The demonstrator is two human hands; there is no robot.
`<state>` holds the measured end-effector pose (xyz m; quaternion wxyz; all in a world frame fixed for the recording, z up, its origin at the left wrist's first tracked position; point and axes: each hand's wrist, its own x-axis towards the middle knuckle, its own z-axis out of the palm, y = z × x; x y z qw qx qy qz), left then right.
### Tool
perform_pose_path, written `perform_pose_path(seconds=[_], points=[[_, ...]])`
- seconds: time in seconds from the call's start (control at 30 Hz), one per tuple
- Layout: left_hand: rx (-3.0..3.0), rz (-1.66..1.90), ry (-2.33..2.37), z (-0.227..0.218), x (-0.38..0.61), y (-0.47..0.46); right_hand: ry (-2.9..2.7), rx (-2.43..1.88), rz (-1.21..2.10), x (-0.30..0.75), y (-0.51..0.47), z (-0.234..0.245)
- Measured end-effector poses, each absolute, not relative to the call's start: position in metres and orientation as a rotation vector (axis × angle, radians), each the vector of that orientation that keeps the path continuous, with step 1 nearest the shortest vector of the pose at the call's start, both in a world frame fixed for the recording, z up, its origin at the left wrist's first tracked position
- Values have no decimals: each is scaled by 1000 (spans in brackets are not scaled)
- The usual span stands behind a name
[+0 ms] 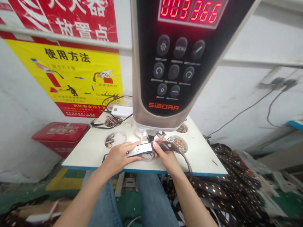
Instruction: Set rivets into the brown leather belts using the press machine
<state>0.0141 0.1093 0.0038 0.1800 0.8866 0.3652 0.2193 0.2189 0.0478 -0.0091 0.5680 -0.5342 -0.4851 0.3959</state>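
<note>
Bare forearms (82,201) reach out over blue jeans (104,201) towards the white bench (203,164), which has a blue edge and stands directly under the black head of a riveting machine (170,63). A red counter on that head reads 003366. Left of the machine head, a yellow fire-extinguisher instruction poster (68,75) covers the white wall (236,97), and a red extinguisher box (60,137) sits lower down. To its right, black cables (239,112) run down the wall. Below the head lies a green floor (129,205), and a heap of dark belts with gold dots (227,192) spills just right of it. Round wells set into the bench hold loose metal fittings, including a mound of studs (178,143) just right of the head.

Directly in front of the machine head sits a dark brown belt (165,145) with a pale, shiny strip (139,150) at its end, a small hole showing in the strip. The left hand (118,157) has its fingers (133,151) closed narrowly on the strip. The right hand (167,156) pinches the brown strap between its fingers (157,146), and the strap's tail curves down past the bench edge.
</note>
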Motion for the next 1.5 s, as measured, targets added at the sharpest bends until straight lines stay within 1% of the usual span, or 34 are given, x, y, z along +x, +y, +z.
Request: perform_pose_path(seconds=[0.3,0.5,0.6,0.73,0.8,0.9,0.97,1.1,1.2,1.27,1.33,1.4,1.5], points=[[2629,808,938,-12,11,110,-1193,-1337,876,220,46,-7],[2557,742,932,-15,13,113,-1216,-1374,780,224,48,-6],[2557,745,953,-11,14,111,-1168,-1353,809,221,49,-7],[2667,838,987,-3,12,99,-986,-1258,792,209,42,-8],[2714,851,1012,0,12,93,-917,-1210,853,204,40,-7],[2688,856,1008,6,15,91,-929,-1175,970,207,45,-2],[2633,868,1012,13,20,94,-971,-1176,944,213,49,4],[2620,800,926,21,30,88,-996,-1194,850,221,37,11],[2713,769,798,15,29,76,-1085,-1320,989,222,16,8],[2772,791,832,10,23,73,-1133,-1404,1017,223,9,5],[2793,808,912,8,17,79,-1140,-1436,943,225,13,2],[2758,798,963,8,13,90,-1124,-1416,889,227,24,-2],[2644,716,952,7,10,109,-1103,-1376,890,227,42,-5]])
